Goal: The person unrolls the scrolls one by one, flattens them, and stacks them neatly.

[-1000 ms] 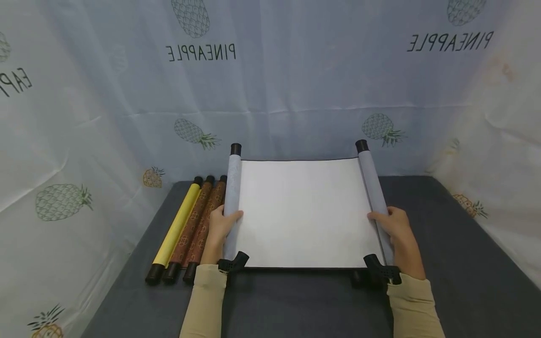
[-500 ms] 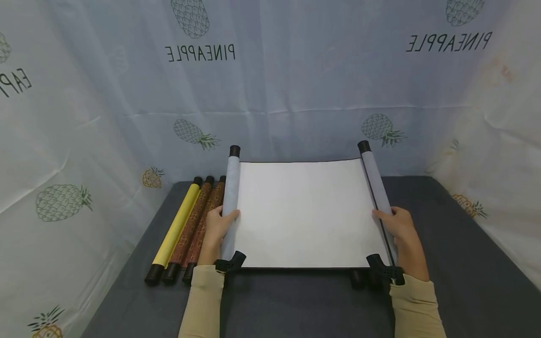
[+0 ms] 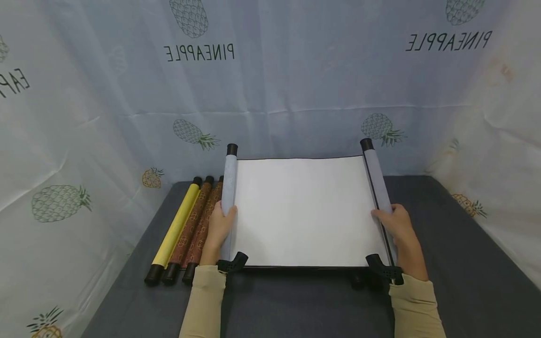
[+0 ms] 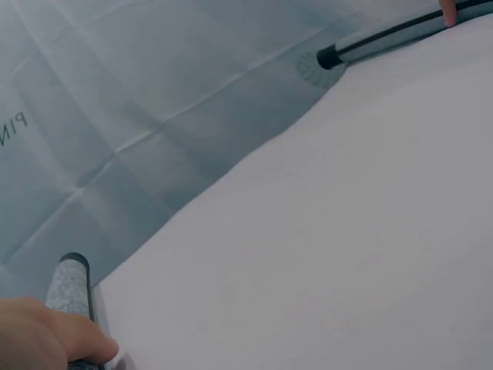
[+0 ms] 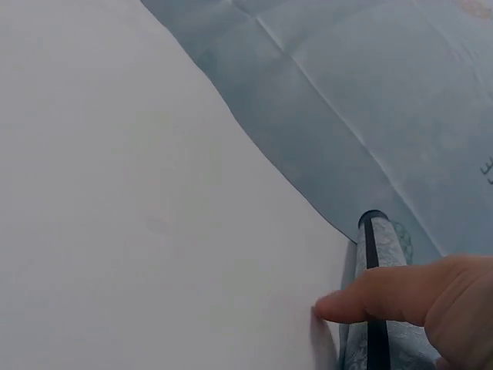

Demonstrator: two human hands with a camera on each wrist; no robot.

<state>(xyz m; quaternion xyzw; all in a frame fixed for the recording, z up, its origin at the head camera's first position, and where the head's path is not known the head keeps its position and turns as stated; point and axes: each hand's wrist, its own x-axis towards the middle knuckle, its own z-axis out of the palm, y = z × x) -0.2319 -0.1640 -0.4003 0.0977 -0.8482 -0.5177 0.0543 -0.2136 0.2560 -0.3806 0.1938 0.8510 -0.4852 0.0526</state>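
Note:
A hanging scroll (image 3: 302, 211) is stretched between my two hands, its blank white face towards me. At its left side my left hand (image 3: 218, 228) grips the pale grey roll (image 3: 229, 180), thumb over the inner edge. My right hand (image 3: 400, 227) holds the pale roll (image 3: 377, 176) on the right, which carries a dark lengthwise strip. Both rolls have black end knobs, with the far ones in sight. In the right wrist view the right thumb (image 5: 366, 301) lies across the roll. My curled fingers are mostly hidden behind the rolls.
Left of the scroll, a yellow rolled scroll (image 3: 179, 225) and two brown patterned ones (image 3: 190, 230) lie side by side on the dark table (image 3: 304, 305). Dark knobs (image 3: 358, 281) show under the scroll's near right edge. A pineapple-print curtain (image 3: 270, 84) encloses the back and sides.
The right roll has shifted slightly right and turned, bringing its dark strip into view. The left roll has moved slightly left. The white span between them is a little wider.

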